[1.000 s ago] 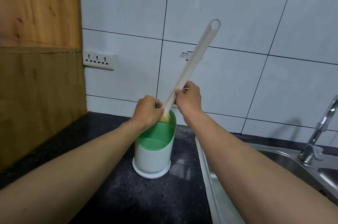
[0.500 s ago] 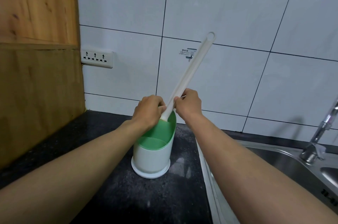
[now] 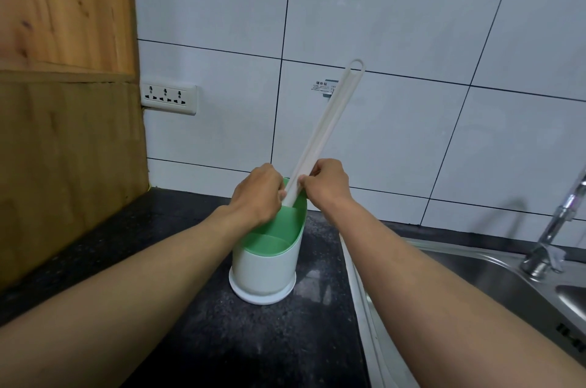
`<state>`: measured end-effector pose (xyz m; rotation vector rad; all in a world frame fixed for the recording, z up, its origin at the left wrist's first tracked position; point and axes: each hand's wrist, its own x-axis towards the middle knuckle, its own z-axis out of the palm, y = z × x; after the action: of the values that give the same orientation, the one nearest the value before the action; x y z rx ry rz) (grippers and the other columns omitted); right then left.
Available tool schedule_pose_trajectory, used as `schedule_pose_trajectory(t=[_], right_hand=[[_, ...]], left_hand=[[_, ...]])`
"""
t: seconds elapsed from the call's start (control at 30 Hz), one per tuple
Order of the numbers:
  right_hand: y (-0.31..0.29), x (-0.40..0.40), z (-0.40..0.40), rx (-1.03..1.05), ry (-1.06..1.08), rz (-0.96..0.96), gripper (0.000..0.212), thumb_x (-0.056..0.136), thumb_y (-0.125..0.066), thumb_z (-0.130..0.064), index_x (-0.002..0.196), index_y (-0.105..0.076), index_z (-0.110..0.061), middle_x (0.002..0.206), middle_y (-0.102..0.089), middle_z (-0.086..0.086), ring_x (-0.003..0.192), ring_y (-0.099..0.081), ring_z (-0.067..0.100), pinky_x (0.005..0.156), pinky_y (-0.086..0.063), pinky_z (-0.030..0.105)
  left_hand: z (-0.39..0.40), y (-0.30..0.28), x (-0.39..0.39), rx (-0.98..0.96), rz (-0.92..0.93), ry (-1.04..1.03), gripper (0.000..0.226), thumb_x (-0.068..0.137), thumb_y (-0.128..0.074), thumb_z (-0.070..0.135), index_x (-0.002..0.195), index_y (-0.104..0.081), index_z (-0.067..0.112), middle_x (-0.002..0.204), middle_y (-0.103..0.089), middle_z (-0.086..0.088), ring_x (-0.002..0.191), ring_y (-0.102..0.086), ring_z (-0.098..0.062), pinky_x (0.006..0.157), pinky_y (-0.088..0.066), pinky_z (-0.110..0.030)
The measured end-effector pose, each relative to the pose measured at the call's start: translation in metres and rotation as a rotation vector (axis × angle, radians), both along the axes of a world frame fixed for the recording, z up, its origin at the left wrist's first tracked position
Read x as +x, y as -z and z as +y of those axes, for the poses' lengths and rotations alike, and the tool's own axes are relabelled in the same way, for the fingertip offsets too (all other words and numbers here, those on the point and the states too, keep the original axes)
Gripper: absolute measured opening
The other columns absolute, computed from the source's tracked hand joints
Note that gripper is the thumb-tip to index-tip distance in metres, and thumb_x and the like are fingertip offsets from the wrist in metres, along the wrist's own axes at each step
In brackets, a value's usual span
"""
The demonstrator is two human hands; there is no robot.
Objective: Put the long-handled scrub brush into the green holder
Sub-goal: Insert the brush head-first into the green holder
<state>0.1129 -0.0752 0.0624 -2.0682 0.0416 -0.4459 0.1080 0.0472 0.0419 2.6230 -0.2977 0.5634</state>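
The scrub brush (image 3: 326, 127) has a long white handle that leans up and to the right, with a loop at its top end. Its lower end goes down into the back part of the green holder (image 3: 269, 257), a white cup with a green inner wall on a round white base. The brush head is hidden inside. My left hand (image 3: 258, 194) sits at the holder's back rim, fingers curled against the handle. My right hand (image 3: 326, 186) pinches the handle just above the rim.
The holder stands on a dark stone counter (image 3: 222, 340). A steel sink (image 3: 507, 286) with a tap (image 3: 555, 229) lies to the right. A wooden panel (image 3: 63, 102) rises on the left, with a wall socket (image 3: 168, 99) on the white tiles.
The brush has sunk lower into the holder: its yellowish head, visible at the rim a second ago, is now out of sight. Both hands moved down with the handle.
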Motion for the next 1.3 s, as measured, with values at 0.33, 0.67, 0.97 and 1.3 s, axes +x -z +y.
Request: schedule_pose_trajectory(t=[0.33, 0.67, 0.97, 1.3], right_hand=[[-0.007, 0.001, -0.003, 0.18, -0.13, 0.024, 0.023, 0.089, -0.051, -0.014, 0.11, -0.057, -0.006, 0.111, -0.066, 0.023, 0.1, -0.067, 0.041, 0.085, -0.057, 0.053], [-0.001, 0.006, -0.003, 0.08, -0.097, 0.012, 0.016, 0.085, -0.059, -0.012, 0.09, -0.064, 0.001, 0.097, -0.07, 0.022, 0.094, -0.068, 0.038, 0.088, -0.056, 0.051], [0.008, 0.005, -0.005, -0.062, -0.046, -0.041, 0.026, 0.078, -0.063, -0.009, 0.055, -0.051, -0.013, 0.067, -0.062, 0.009, 0.068, -0.059, 0.026, 0.065, -0.05, 0.033], [0.012, 0.005, -0.009, -0.067, -0.087, -0.039, 0.014, 0.074, -0.067, -0.006, 0.062, -0.061, -0.011, 0.066, -0.062, 0.008, 0.066, -0.057, 0.022, 0.065, -0.05, 0.029]], left_hand=[[-0.006, -0.001, 0.003, -0.042, 0.027, -0.026, 0.021, 0.093, -0.05, 0.033, 0.088, -0.057, 0.014, 0.103, -0.057, -0.009, 0.098, -0.055, -0.031, 0.074, -0.04, -0.038], [-0.005, 0.0, 0.003, 0.011, 0.029, -0.027, 0.019, 0.091, -0.057, 0.026, 0.088, -0.066, 0.01, 0.106, -0.055, -0.012, 0.101, -0.056, -0.033, 0.076, -0.043, -0.04], [-0.002, 0.003, 0.004, 0.004, 0.071, -0.029, 0.035, 0.089, -0.057, 0.032, 0.065, -0.058, 0.007, 0.112, -0.055, -0.015, 0.103, -0.056, -0.036, 0.086, -0.048, -0.047], [-0.005, 0.001, 0.004, -0.03, 0.023, -0.004, 0.02, 0.091, -0.054, 0.031, 0.083, -0.058, 0.013, 0.094, -0.052, -0.006, 0.098, -0.055, -0.034, 0.076, -0.043, -0.038]])
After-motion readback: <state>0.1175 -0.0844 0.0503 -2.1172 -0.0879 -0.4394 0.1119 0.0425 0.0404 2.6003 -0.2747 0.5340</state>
